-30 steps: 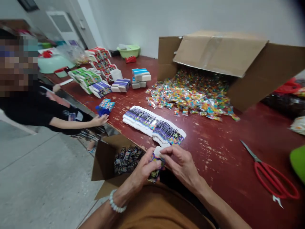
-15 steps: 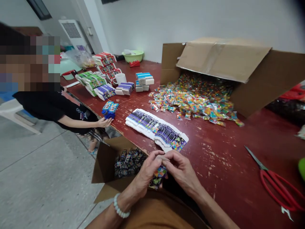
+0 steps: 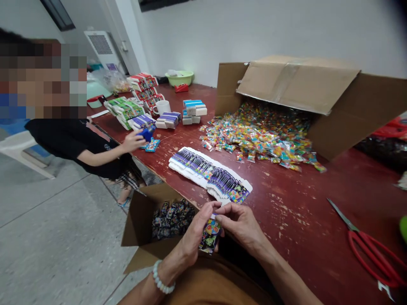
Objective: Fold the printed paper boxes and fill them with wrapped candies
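Observation:
A small printed candy box (image 3: 210, 236), dark with purple and bright pictures, stands upright between my two hands at the table's near edge. My left hand (image 3: 197, 231) is wrapped round its left side. The fingertips of my right hand (image 3: 240, 222) pinch the white flap at its top. Just beyond my hands lies a fanned row of flat purple cartons (image 3: 206, 171). Below and left, an open cardboard box (image 3: 140, 220) holds many small dark wrapped packets (image 3: 173, 218).
A large cardboard box (image 3: 295, 84) lies on its side, spilling wrapped candies (image 3: 260, 135) over the red table (image 3: 305, 220). Red-handled scissors (image 3: 365, 245) rest at right. Carton stacks (image 3: 127, 108) and a white mug (image 3: 163, 106) stand at back left, where another person's hand (image 3: 132, 142) holds something blue.
The flap atop the box has been pressed down by my fingers, and more of its printed front shows. The other person's hand has moved up and back with the blue thing.

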Demonstrator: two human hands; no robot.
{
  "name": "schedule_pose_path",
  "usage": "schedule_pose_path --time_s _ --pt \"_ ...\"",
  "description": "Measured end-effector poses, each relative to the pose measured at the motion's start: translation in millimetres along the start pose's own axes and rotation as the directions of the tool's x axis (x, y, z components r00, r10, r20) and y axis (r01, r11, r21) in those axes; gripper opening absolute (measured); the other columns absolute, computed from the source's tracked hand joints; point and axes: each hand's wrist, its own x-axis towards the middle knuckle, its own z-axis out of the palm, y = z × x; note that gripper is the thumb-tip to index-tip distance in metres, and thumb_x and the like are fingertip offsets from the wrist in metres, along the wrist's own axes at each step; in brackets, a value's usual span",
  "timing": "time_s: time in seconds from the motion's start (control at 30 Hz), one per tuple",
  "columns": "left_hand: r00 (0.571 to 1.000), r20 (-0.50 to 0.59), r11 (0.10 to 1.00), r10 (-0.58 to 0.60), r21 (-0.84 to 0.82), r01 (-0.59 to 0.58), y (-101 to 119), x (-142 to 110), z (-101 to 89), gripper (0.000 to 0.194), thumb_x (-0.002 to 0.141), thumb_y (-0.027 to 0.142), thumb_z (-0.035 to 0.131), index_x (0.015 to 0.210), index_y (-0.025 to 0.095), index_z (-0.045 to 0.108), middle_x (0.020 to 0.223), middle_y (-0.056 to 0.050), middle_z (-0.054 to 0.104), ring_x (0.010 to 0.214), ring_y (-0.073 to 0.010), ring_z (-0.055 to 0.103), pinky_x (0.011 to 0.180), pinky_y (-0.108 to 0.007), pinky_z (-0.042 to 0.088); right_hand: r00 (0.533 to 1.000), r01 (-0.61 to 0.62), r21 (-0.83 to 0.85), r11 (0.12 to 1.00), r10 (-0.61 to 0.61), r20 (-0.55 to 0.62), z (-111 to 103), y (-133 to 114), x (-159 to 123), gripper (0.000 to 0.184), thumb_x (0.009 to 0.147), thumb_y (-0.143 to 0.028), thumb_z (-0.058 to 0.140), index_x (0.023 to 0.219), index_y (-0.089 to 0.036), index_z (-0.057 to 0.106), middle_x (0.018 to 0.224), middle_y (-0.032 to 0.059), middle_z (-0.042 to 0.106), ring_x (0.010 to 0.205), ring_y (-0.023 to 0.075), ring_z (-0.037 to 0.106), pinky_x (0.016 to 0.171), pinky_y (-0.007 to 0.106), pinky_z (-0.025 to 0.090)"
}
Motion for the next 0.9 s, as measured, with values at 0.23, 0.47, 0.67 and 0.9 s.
schedule_pose_path --time_s 0.23,0.47,0.67,0.9 --pt "1.0 0.024 1.0 -0.02 -0.012 0.02 -3 7 -9.6 0.068 0.084 0.071 0.056 0.115 0.013 0.074 0.06 -0.005 0.068 0.041 -0.0121 0.055 0.039 -0.021 0.043 0.994 0.106 -0.008 0.994 -0.106 0.019 5 -7 1 0.024 0.074 -0.037 0.081 0.071 -0.015 0.07 0.099 0.0084 0.075 0.049 0.0075 0.058 0.047 0.023 0.05" --pt "0.998 0.035 0.998 -0.054 0.028 0.053 1 5 -11.7 0.059 0.089 0.061 0.057 0.121 0.014 0.072 0.06 -0.004 0.069 0.044 -0.0138 0.058 0.041 -0.021 0.041 0.978 0.183 -0.101 0.978 -0.171 0.116 2 -7 -2 0.021 0.085 -0.036 0.071 0.074 -0.018 0.068 0.102 0.0075 0.072 0.06 0.0112 0.062 0.051 0.024 0.052" --pt "1.0 0.02 0.973 -0.001 -0.23 0.006 3 11 -9.4 0.032 0.085 0.03 0.063 0.11 0.015 0.076 0.095 -0.009 0.078 0.073 -0.018 0.07 0.071 -0.026 0.053 0.864 0.495 -0.491 0.717 -0.466 0.191 6 6 -12 0.02 0.084 -0.024 0.071 0.103 -0.024 0.066 0.105 0.0078 0.068 0.101 0.0237 0.065 0.088 0.038 0.054" --pt "0.993 -0.108 0.962 0.048 -0.264 -0.075 -6 15 -12.9 0.026 0.082 0.03 0.069 0.105 0.02 0.074 0.107 -0.005 0.078 0.106 -0.0247 0.069 0.094 -0.031 0.05 0.786 0.52 -0.778 0.354 -0.555 0.273 21 24 -19 0.112 0.054 -0.038 0.092 0.147 -0.026 0.031 0.143 0.0194 0.049 0.126 0.041 0.049 0.102 0.058 0.041"
